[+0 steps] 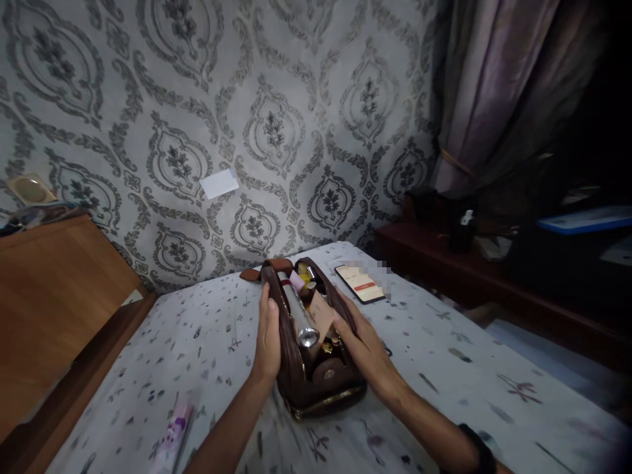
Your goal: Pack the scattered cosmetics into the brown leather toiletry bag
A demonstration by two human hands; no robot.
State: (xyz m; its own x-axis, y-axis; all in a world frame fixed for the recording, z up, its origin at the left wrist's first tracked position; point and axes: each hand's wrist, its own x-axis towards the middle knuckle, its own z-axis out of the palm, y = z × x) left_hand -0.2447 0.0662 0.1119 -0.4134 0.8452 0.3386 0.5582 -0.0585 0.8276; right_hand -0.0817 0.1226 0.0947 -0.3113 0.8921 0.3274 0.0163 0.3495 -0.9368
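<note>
A brown leather bag (pixel 302 378) lies on the bed with its zipped top spread open. My left hand (pixel 268 336) grips its left side, thumb up along the outer wall. Around the right wall is my right hand (pixel 368 345), its thumb reaching over the rim against a beige card-like piece (pixel 322 315). Inside the bag lies a silver cylinder (pixel 299 313) with a shiny round end. Small items, including something pink (pixel 297 281) and a gold-coloured piece (pixel 326 347), sit deeper in; most are too dark to name. The undersides of both hands' fingers are partly hidden.
A phone (pixel 364 284) with a lit screen lies right of the bag. At the bed's near left is a pink-and-white tube (pixel 172 434). A wooden headboard-like panel (pixel 64 289) stands left, a patterned wall (pixel 276 131) behind, and a dark red ledge (pixel 409 253) right.
</note>
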